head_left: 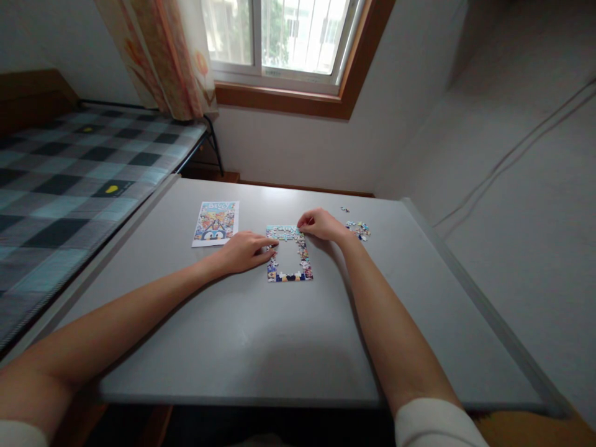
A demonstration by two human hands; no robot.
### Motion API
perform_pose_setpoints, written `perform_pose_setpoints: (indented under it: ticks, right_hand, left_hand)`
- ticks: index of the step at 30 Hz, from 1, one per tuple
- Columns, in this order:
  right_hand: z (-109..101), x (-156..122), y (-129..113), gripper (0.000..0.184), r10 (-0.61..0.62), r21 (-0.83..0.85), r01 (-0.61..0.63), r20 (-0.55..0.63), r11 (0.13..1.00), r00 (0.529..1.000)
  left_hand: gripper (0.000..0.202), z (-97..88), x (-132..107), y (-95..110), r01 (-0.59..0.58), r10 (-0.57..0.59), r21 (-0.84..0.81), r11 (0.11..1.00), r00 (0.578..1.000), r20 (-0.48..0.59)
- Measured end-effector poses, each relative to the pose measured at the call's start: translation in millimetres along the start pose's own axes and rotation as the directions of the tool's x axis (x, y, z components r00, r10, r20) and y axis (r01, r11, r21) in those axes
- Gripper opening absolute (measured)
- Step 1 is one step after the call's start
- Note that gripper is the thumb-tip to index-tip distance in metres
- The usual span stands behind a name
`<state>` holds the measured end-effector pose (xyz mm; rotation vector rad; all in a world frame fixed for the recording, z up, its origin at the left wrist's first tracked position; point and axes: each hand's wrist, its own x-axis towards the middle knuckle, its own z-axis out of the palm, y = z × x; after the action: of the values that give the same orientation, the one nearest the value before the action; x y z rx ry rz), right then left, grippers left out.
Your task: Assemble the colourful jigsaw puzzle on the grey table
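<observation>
A partly assembled jigsaw puzzle (291, 277) lies on the table, its joined pieces forming a rectangular frame around a bare middle. My left hand (246, 251) rests at the puzzle's left side, fingers stretched over its edge. At the top right corner of the puzzle is my right hand (321, 225), thumb and fingers pinched together. Whatever the pinch holds is hidden or too small to make out. To the right of that hand is a small pile of loose puzzle pieces (361, 230), with a few stray pieces (344, 210) just behind it.
A printed picture sheet (215, 223) with a colourful cartoon design lies left of the puzzle on the grey-white table (298, 347). Beyond the table's left edge stands a bed with a checked cover (102, 155). A window (298, 37) and curtain (172, 62) are behind.
</observation>
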<state>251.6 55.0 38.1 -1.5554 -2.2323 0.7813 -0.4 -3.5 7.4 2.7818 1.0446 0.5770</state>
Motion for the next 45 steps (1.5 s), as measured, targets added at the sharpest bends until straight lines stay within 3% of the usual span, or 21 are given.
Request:
perform_pose_setpoints:
  ticks: [12, 29, 45]
  right_hand:
    - [-1.1, -4.7, -8.5, 0.013, 0.023, -0.074, -0.024, -0.013, 0.997, 1.0]
    - [4.9, -0.5, -5.2, 0.015, -0.072, 0.07, 0.068, 0.057, 0.995, 0.996]
    - [3.3, 1.4, -3.5, 0.015, -0.041, -0.051, 0.04, -0.011, 0.998, 0.999]
  left_hand:
    - [0.032, 1.5, 0.4, -2.2, -0.011, 0.01, 0.017, 1.0, 1.0, 0.003]
    - [0.031, -0.8, 1.9, 1.2, -0.003, 0.003, 0.01, 1.0, 1.0, 0.013]
    - [0.03, 0.7, 1.2, -0.9, -0.022, 0.022, 0.019, 1.0, 1.0, -0.01]
